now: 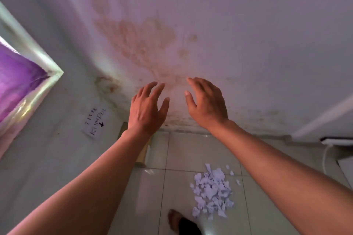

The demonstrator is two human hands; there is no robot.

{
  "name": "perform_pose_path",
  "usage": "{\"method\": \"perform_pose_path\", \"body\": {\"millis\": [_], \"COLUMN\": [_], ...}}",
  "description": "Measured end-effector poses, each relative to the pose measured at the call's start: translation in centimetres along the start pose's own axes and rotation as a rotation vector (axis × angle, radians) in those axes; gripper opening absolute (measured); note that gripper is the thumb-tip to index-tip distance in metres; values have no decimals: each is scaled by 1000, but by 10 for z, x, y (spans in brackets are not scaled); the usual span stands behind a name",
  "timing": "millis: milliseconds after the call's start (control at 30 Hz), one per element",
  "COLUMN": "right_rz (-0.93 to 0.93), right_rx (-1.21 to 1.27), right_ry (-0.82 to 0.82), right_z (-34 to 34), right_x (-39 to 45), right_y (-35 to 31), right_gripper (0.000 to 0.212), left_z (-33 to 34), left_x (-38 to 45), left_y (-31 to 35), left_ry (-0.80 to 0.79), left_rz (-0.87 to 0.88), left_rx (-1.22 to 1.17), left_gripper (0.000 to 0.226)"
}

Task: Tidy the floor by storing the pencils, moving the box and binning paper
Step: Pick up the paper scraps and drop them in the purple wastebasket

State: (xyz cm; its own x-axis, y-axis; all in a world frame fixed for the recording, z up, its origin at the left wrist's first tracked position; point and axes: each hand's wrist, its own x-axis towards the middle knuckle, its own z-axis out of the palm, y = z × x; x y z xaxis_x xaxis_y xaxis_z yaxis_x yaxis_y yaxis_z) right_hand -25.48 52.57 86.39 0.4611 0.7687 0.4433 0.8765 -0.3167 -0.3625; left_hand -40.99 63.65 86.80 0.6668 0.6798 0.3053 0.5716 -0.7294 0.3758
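A heap of torn white paper scraps [212,191] lies on the tiled floor, below and between my arms. A brown cardboard box [146,149] stands against the wall in the corner, mostly hidden behind my left forearm. My left hand [148,108] is stretched out in front of the wall with fingers spread and nothing in it. My right hand [207,103] is held beside it, also open and empty. No pencils are in view.
A stained white wall [191,34] fills the upper view. A handwritten paper note [95,123] is stuck to the left wall, near a window with a purple curtain [17,80]. A white cable [326,156] runs down at right. My foot [181,222] is at the bottom.
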Motion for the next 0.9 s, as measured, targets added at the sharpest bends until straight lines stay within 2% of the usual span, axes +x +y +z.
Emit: {"method": "perform_pose_path", "body": {"millis": [267, 500, 700, 900], "right_rz": [152, 328, 461, 542], "right_rx": [-59, -97, -107, -135], "right_ry": [-16, -132, -206, -256], "right_z": [-36, -40, -3, 79], "right_x": [-176, -300, -353, -414], "right_y": [48, 76, 113, 187], "right_gripper": [43, 43, 43, 43], "left_z": [51, 101, 170, 294], "left_x": [-126, -216, -236, -260], "left_y": [70, 105, 104, 82], "left_ry": [-140, -331, -441, -526], "left_rz": [88, 132, 203, 239], "left_rx": [-75, -98, -113, -87], "left_gripper": [51, 53, 53, 52]}}
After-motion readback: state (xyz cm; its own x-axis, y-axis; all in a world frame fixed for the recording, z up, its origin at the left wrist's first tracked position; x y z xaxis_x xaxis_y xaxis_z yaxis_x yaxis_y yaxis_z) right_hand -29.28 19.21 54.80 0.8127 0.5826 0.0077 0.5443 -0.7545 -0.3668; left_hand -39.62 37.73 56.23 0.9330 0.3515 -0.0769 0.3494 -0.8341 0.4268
